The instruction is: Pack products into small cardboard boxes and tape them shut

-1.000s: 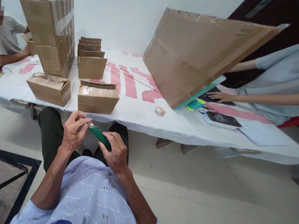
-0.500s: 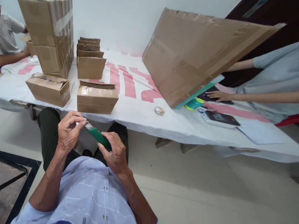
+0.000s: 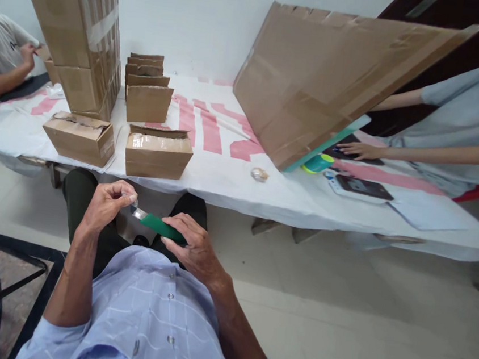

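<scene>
In my right hand (image 3: 196,246) I hold a long green-handled tool (image 3: 160,226) whose short, pale, shiny end points left; its kind is not clear. The fingers wrap round the back part of the handle and hide it. My left hand (image 3: 106,205) is closed in a pinch just beyond the pale end. Between its thumb and fingertips is a small clear strip (image 3: 134,205), like tape or plastic film, that hangs down to the tool's tip. Both hands are above my lap, in front of the table edge.
On the cloth-covered table (image 3: 221,192) are two small cardboard boxes (image 3: 159,154), a row of upright ones (image 3: 148,103) and a tall stack (image 3: 72,36). A large cardboard panel (image 3: 318,79) leans at right. A tape roll (image 3: 259,174) lies nearby. Two people sit at either side.
My left hand has drawn back up and left from the tool's tip, and the clear strip now shows between them. The tool has tilted nearer to level. The view has shifted slightly.
</scene>
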A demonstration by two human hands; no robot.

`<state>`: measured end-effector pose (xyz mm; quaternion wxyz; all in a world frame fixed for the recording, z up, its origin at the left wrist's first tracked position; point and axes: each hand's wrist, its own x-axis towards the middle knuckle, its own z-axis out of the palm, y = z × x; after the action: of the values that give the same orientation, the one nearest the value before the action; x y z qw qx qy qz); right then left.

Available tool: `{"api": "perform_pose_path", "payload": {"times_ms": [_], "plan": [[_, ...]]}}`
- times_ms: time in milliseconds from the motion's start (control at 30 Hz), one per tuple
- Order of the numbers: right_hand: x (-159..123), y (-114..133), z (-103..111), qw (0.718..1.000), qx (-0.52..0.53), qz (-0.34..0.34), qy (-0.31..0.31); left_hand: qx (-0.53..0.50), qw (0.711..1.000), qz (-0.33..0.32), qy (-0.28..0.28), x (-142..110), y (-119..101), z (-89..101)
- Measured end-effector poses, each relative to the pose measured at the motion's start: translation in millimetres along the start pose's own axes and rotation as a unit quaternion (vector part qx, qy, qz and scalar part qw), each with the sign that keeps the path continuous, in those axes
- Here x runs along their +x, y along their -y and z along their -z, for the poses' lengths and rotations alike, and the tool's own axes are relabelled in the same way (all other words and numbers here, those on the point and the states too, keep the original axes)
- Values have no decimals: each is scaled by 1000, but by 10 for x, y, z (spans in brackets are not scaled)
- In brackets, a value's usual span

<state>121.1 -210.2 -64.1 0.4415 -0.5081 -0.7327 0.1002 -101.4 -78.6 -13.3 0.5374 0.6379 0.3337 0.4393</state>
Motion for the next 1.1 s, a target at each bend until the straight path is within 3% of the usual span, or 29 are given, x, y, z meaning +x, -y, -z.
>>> {"api": "perform_pose_path", "payload": {"times_ms": [233,400,533,767,1100], "plan": [[-11,71,84,994,110,-14,24,-84,986,108,96,31,31,55],[-69,40,-10,968,224,-113,-12,-165,978,111,64,29,38,-27],[-73,12,-118,914,353,-200,-18,-175,980,86,30,5,7,-106],[-33,103,-222,780,575,-242,44,-121,992,45,7,-49,-54,-201],[-44,115,-272,704,654,-267,66,-124,991,48,-12,-63,-87,-398]]}}
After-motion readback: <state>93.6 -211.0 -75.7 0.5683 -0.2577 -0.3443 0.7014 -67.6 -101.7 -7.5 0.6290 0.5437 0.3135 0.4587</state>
